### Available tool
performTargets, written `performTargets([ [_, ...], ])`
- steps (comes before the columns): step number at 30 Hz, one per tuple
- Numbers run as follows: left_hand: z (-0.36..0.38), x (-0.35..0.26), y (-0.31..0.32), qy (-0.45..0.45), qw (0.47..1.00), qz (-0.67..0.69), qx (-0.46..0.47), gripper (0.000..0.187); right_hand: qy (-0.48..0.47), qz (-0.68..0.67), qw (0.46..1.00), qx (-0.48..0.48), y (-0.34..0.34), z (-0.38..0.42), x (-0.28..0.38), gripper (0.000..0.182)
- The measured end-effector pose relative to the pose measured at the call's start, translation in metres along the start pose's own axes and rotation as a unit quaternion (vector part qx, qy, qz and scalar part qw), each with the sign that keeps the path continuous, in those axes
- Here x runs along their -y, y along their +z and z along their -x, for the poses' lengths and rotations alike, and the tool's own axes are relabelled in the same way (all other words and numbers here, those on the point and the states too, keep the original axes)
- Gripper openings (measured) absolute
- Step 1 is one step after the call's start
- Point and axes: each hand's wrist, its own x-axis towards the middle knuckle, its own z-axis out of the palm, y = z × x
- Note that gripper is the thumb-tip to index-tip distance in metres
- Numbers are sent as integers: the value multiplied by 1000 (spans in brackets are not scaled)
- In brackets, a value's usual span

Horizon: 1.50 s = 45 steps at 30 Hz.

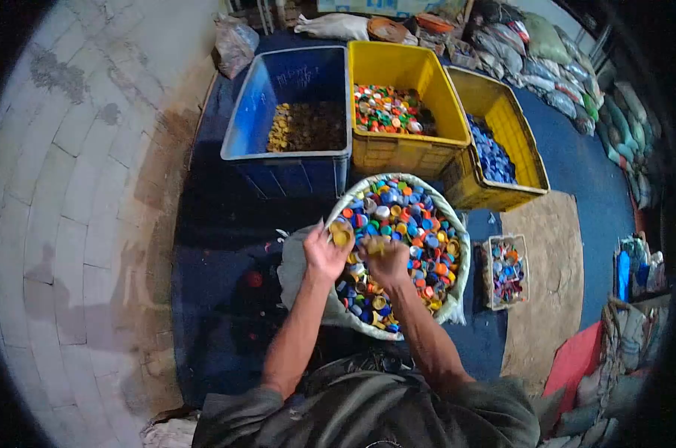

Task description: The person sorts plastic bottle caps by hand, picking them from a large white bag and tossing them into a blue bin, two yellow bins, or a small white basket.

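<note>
A round, cloth-rimmed container (463, 250) full of mixed coloured bottle caps (420, 231) is in front of me. Over its left side my left hand (327, 252) holds yellowish caps (341, 234) against its fingers. My right hand (387, 261) is above the middle of the caps, its fingers closed around yellowish caps (377, 246); it is slightly blurred. A small gap separates the two hands.
Beyond stand a blue bin (285, 166) with yellowish caps, a yellow bin (409, 142) with mixed caps and another yellow bin (502, 196) with blue caps. A small basket (490, 276) sits at right. Sacks (547, 41) line the back right.
</note>
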Motion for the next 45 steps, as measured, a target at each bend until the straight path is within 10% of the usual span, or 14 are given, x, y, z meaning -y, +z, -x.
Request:
performTargets([
  [4, -70, -75, 77, 62, 993, -9, 101, 55, -87, -23, 996, -16, 136, -85, 29, 13],
  [5, -84, -92, 87, 87, 995, -26, 40, 71, -61, -65, 987, 136, 135, -107, 37, 14],
  [9, -65, -104, 100, 148, 976, -149, -52, 98, -11, -77, 979, 187, 123, -126, 60, 14],
  [14, -21, -59, 5, 134, 952, -255, -103, 42, -207, 86, 965, -138, 73, -12, 73, 67],
  [19, 36, 14, -61, 129, 901, -371, -184, 15, -252, 127, 936, -212, -20, 112, 86, 46],
  [37, 80, 114, -86, 154, 603, -782, -41, 42, -239, 247, 850, -400, -73, 227, 51, 42],
  [45, 78, 121, -102, 197, 564, -801, -48, 52, -198, 285, 850, -397, -73, 225, 42, 43],
])
